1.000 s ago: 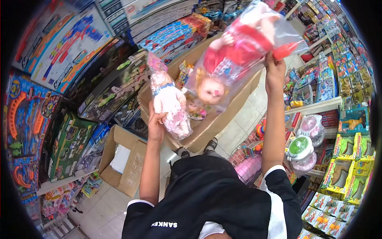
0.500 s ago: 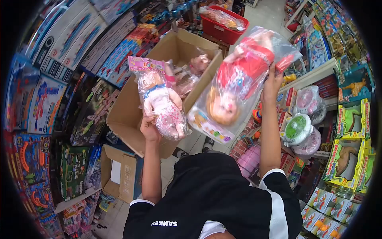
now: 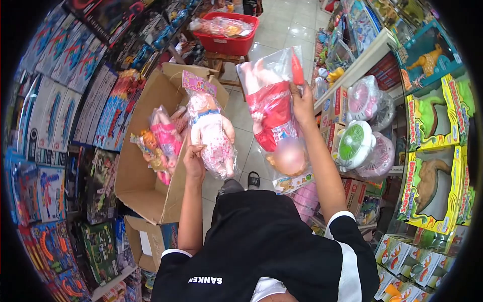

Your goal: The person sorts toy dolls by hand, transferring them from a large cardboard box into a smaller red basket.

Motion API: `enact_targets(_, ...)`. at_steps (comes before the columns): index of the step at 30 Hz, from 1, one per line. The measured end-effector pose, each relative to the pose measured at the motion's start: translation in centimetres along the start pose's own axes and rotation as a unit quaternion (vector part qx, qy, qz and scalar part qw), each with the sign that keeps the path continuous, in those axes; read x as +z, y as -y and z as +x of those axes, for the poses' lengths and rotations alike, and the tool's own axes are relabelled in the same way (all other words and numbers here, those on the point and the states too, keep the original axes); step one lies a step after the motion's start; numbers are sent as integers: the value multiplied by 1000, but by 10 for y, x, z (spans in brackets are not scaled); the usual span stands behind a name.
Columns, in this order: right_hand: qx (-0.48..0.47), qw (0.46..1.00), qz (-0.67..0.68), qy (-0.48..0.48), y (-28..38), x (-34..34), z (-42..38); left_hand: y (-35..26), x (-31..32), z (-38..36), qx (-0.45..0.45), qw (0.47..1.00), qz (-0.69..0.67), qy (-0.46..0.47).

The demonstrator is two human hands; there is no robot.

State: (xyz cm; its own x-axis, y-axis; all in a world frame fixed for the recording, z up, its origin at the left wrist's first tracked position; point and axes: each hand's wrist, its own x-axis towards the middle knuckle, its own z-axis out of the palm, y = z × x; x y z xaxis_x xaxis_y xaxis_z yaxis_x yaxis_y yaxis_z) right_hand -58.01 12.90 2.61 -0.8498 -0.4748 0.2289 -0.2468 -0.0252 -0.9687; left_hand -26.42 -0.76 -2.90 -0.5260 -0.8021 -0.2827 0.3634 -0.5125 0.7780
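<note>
While both bare arms reach up and forward from black short sleeves with white trim, the left hand [image 3: 194, 160] is closed around the lower end of a small doll in a pale pink dotted outfit sealed in a clear plastic bag [image 3: 211, 132], which it holds upright with the bag's pink printed header card at the top. Higher and further out, the right hand [image 3: 304, 104] is raised with the forearm slanting upward, its fingers pinched on the upper part of a larger blonde doll in a red dress inside a clear plastic bag [image 3: 275, 118]; this doll hangs head down, its head near the person's right elbow, and a red piece in the bag shows just above the fingers. Behind and left of the small doll stands a large open brown cardboard box [image 3: 146, 151], tipped toward the person, with more bagged dolls in pink [image 3: 162, 143] lying inside it. Beyond the box sits a red plastic basket [image 3: 225, 35] filled with bagged goods on the tiled floor. Along the left runs a wall of boxed toys [image 3: 75, 100], and shelves on the right carry round green and pink toys in clear wrap [image 3: 359, 146] and yellow-green dinosaur boxes [image 3: 432, 171].
</note>
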Motion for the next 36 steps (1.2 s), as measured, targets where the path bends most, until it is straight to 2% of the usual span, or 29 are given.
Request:
enact_targets(4,-49,998,-27,-11,-10,-9,8,14,23,20,-31,997,63,5)
enact_targets(6,-65,995,-80,-1,-10,-14,12,19,49,27,-25,996,53,63)
enact_targets(7,-15,995,-93,29,-11,-19,14,19,62,30,-30,995,48,78)
enact_targets(11,3,993,-113,28,-21,-22,40,36,73,71,-32,992,46,114)
enact_targets(16,-11,987,-158,7,-24,-13,102,50,90,144,-60,994,49,77)
enact_targets(20,-37,982,-185,20,-36,2,167,47,126,201,-56,993,31,98)
enact_targets(23,-96,975,-201,24,-41,16,210,40,144,240,-62,994,-6,89)
enact_targets(25,-116,967,-225,6,-44,22,236,38,153,268,-34,990,-21,136)
enact_targets(28,-126,966,-228,-13,-47,35,269,24,170,292,-36,994,13,104)
enact_targets(30,-134,964,-228,-2,-51,39,293,20,174,311,-33,995,-14,96)
enact_targets(32,-44,961,-271,41,-54,42,314,15,179,325,-30,998,10,62)
enact_targets(36,-59,971,-225,61,-76,62,364,10,191,357,-7,999,9,41)
